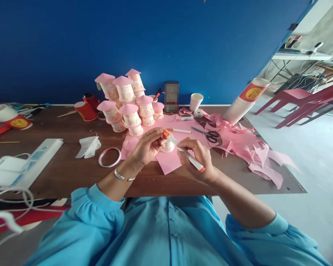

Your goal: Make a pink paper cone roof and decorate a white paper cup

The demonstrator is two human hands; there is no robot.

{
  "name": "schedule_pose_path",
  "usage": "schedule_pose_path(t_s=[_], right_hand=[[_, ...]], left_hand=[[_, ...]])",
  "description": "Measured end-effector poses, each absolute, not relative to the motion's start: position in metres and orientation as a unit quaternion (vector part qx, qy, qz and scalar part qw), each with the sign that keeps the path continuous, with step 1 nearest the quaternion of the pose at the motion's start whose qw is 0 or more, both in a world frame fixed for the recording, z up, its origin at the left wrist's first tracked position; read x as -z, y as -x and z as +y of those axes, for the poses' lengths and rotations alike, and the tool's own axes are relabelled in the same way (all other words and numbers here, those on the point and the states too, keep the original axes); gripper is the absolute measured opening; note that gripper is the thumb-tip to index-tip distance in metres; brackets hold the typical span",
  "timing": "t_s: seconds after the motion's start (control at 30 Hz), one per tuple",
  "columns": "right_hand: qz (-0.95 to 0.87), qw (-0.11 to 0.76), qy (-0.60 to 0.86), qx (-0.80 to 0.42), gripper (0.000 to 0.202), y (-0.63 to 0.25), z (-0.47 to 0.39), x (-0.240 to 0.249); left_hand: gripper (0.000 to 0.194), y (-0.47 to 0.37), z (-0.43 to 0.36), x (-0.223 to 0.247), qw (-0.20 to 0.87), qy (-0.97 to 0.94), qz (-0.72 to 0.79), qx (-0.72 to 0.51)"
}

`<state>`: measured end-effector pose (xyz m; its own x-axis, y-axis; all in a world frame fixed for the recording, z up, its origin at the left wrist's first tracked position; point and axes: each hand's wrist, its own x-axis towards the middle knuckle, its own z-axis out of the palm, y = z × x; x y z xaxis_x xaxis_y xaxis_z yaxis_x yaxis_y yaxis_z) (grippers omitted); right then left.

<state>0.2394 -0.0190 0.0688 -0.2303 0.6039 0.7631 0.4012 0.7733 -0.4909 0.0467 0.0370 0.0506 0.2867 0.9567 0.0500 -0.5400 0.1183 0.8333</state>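
My left hand pinches a small orange piece, which looks like a cap. In my right hand is a white marker with an orange end, slanting up toward the left fingertips. A whitish, partly see-through part lies between the hands; I cannot tell whether it belongs to the marker. Just behind the hands a small paper cup with drawn marks stands on pink paper, partly hidden. To the left rise stacked paper-cup towers with pink cone roofs and orange flower drawings.
Another marker and black-handled scissors lie behind. Pink scraps and a leaning cup stack fill the right side. A white cup stands at the back. Leftward are a tape roll, tissue and power strip.
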Motion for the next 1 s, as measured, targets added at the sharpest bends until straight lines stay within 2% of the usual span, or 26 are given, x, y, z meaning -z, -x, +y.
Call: schedule_pose_path(t_s=[0.37,0.53,0.67,0.8,0.9,1.0], right_hand=[[-0.716,0.544,0.308,-0.310,0.009,-0.239,-0.011,-0.062],[-0.610,0.596,0.272,-0.446,0.020,-0.222,-0.013,-0.059],[-0.556,0.593,0.293,-0.503,0.031,-0.220,-0.009,-0.052],[-0.555,0.580,0.309,-0.510,0.042,-0.234,-0.005,-0.054],[-0.576,0.582,0.366,-0.443,0.027,-0.246,-0.003,-0.061],[-0.605,0.555,0.392,-0.415,0.029,-0.252,0.010,-0.064]], left_hand=[[0.028,-0.045,0.036,-0.052,0.679,-0.443,0.266,-0.522],[0.026,-0.038,0.038,-0.048,0.610,-0.510,0.279,-0.539],[0.029,-0.040,0.038,-0.045,0.593,-0.505,0.308,-0.547],[0.029,-0.048,0.038,-0.045,0.614,-0.459,0.293,-0.571],[0.027,-0.049,0.039,-0.043,0.614,-0.463,0.300,-0.564],[0.027,-0.048,0.045,-0.040,0.590,-0.473,0.322,-0.569]])
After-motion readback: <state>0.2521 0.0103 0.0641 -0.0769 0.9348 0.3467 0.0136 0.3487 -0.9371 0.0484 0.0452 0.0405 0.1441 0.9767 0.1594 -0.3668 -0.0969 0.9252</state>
